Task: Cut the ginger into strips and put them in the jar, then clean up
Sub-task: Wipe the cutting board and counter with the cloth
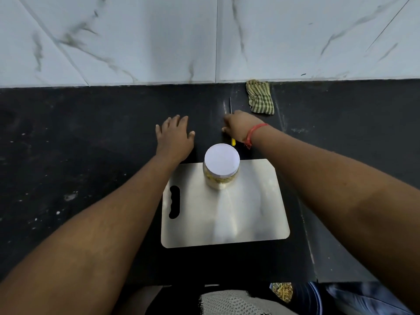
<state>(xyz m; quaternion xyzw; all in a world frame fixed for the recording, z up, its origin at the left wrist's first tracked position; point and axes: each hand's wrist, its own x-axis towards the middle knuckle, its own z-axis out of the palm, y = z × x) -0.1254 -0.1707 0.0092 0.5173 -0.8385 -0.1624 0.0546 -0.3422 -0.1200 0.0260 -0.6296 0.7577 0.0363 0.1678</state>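
A clear jar (pixel 218 181) with a white lid (pixel 221 160) stands at the far edge of a steel cutting board (pixel 250 212); pale ginger strips show through its wall. Beyond the jar my right hand (pixel 241 128) lies over a knife with a yellow handle (pixel 233 142), whose blade tip (pixel 230 105) points toward the wall. The fingers curl down around the knife on the counter. My left hand (pixel 176 137) rests flat on the black counter, fingers spread, left of the jar and holding nothing.
A green checked cloth (pixel 260 97) lies bunched against the marble wall, right of the knife. The black counter (pixel 79 167) has white specks. Below the counter's front edge, a blue bin (pixel 281 292) holds yellowish scraps.
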